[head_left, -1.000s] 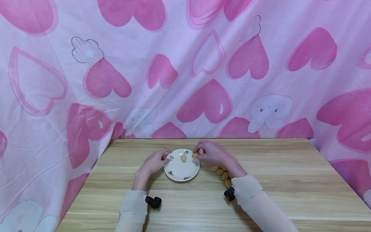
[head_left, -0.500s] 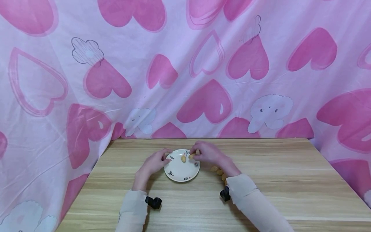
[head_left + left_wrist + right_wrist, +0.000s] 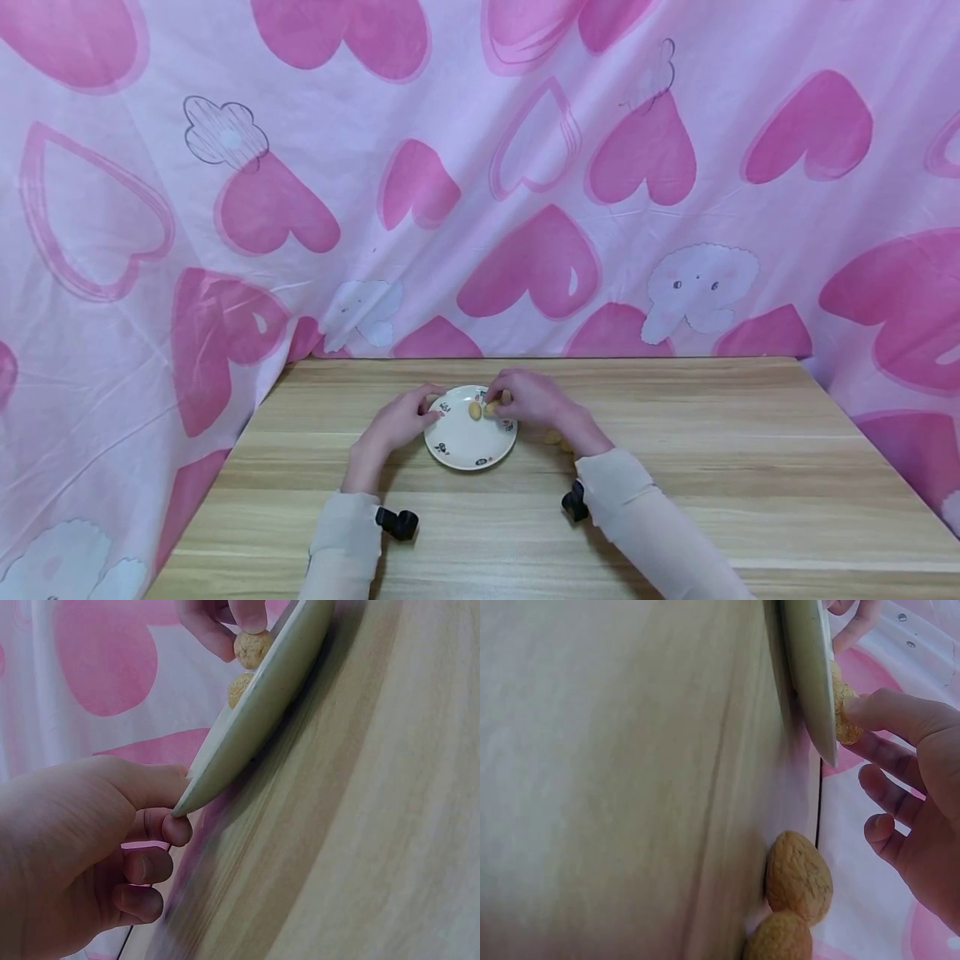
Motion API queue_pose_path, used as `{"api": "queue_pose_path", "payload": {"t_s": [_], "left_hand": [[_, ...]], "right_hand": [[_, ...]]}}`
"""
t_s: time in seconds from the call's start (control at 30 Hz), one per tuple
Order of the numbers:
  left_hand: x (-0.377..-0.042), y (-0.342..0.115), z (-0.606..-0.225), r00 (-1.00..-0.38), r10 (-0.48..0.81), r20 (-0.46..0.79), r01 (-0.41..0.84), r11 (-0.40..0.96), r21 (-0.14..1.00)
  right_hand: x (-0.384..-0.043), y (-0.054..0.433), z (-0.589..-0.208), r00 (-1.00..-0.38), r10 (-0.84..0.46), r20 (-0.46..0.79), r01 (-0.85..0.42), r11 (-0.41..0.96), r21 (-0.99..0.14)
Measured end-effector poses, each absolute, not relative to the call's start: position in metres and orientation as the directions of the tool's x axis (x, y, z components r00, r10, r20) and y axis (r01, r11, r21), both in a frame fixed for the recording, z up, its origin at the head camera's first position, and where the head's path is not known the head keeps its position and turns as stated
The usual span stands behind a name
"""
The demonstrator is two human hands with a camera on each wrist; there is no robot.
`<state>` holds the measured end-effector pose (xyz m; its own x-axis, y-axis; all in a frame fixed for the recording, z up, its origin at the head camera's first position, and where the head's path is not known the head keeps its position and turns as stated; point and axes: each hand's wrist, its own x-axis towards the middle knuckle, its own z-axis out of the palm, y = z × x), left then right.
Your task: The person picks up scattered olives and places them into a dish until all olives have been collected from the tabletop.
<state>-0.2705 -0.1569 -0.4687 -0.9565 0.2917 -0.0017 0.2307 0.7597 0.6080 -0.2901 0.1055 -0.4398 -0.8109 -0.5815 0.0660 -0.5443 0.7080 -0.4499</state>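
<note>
A small white plate [image 3: 470, 446] with little dark prints around its border lies on the wooden table. My left hand [image 3: 396, 418] pinches its left rim, thumb above and a finger underneath, as the left wrist view shows. One tan, wrinkled walnut [image 3: 475, 411] rests on the plate's upper middle. Just right of it, my right hand [image 3: 536, 400] holds a second walnut [image 3: 847, 712] between thumb and fingers, close over the plate. In the left wrist view the held walnut [image 3: 252, 649] appears right beside the other one.
Right of the plate, several loose walnuts [image 3: 799, 877] lie on the table [image 3: 465, 533], partly hidden by the right forearm in the head view. Behind the table's far edge hangs a pink cloth [image 3: 525, 258] printed with hearts. Each wrist wears a small black camera [image 3: 397, 523].
My right hand has moved left over the plate, bringing its walnut beside the one lying there. The right forearm now covers more of the loose walnuts. My left hand and the plate stay put.
</note>
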Motion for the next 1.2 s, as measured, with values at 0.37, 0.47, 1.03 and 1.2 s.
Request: {"api": "queue_pose_path", "payload": {"t_s": [0.37,0.47,1.03,1.2], "left_hand": [[-0.270,-0.156,-0.469,-0.955,0.298,0.006,0.242,0.761,0.601],[-0.270,-0.156,-0.468,-0.955,0.298,0.006,0.241,0.759,0.605],[-0.270,-0.157,-0.466,-0.955,0.297,-0.010,0.231,0.763,0.603],[-0.270,-0.156,-0.467,-0.955,0.296,-0.008,0.233,0.768,0.597]], "right_hand": [[-0.290,0.099,-0.444,-0.808,-0.586,0.061,-0.560,0.733,-0.387],[-0.290,0.099,-0.444,-0.806,-0.588,0.066,-0.565,0.731,-0.383],[-0.279,0.123,-0.431,-0.841,-0.531,0.105,-0.521,0.739,-0.428],[-0.279,0.129,-0.431,-0.827,-0.545,0.134,-0.547,0.727,-0.415]]}}
